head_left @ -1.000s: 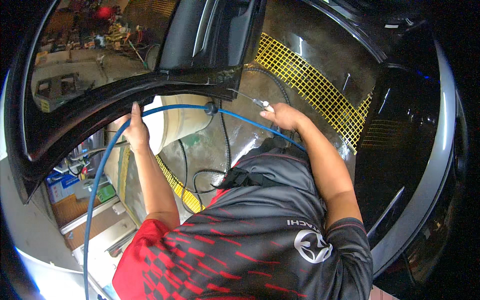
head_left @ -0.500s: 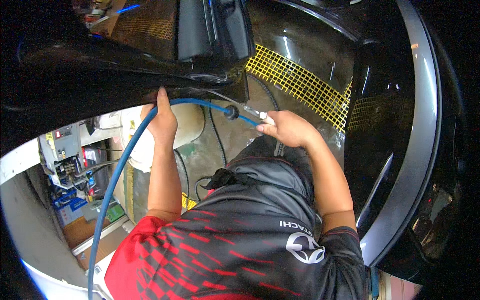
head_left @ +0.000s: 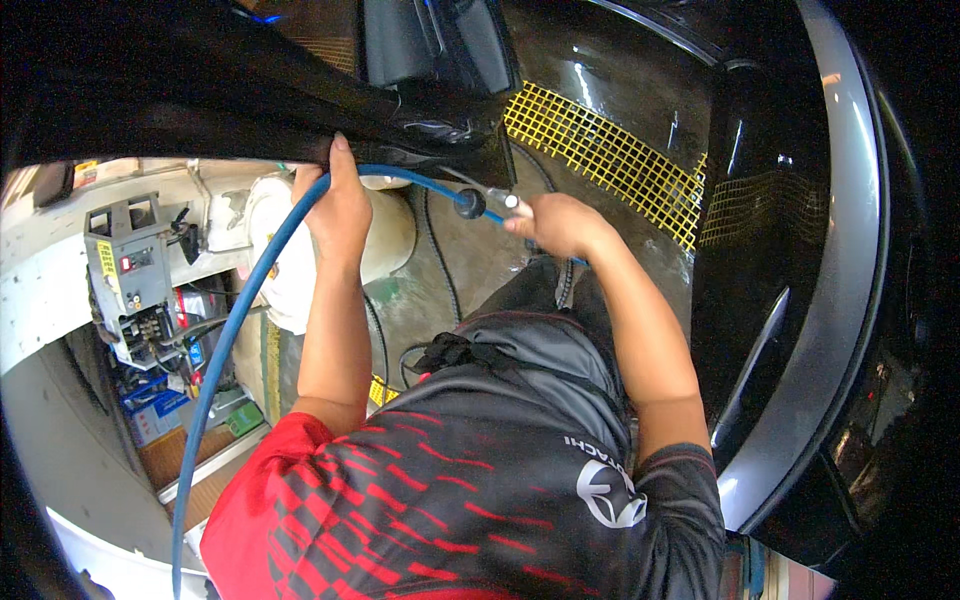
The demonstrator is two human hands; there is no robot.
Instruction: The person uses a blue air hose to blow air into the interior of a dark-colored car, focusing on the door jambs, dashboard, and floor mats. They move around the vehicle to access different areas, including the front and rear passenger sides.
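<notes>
A blue hose (head_left: pixel 239 310) rises from the lower left and arches toward the right. My left hand (head_left: pixel 338 205) is closed around it, with one finger stretched up against the lower edge of a black car door panel (head_left: pixel 240 125). In my right hand (head_left: pixel 568 226), the fingers are wrapped round an air blow gun (head_left: pixel 513 205) with a pale body and a thin metal nozzle. The nozzle points up and left to the underside of the panel; its tip is hard to make out. A round black piece (head_left: pixel 469 204) sits on the hose near the gun.
A black side mirror (head_left: pixel 440 45) juts out ahead. The dark car body with a grey trim strip (head_left: pixel 835 300) curves along the right. Yellow grating (head_left: pixel 610 155) crosses the floor. A white drum (head_left: pixel 390 235) and a grey control box (head_left: pixel 135 255) stand left, near dark cables (head_left: pixel 437 260).
My right hand and the blow gun have shifted slightly up and left. My left hand keeps its hold on the hose by the panel. The whole view has tilted a little.
</notes>
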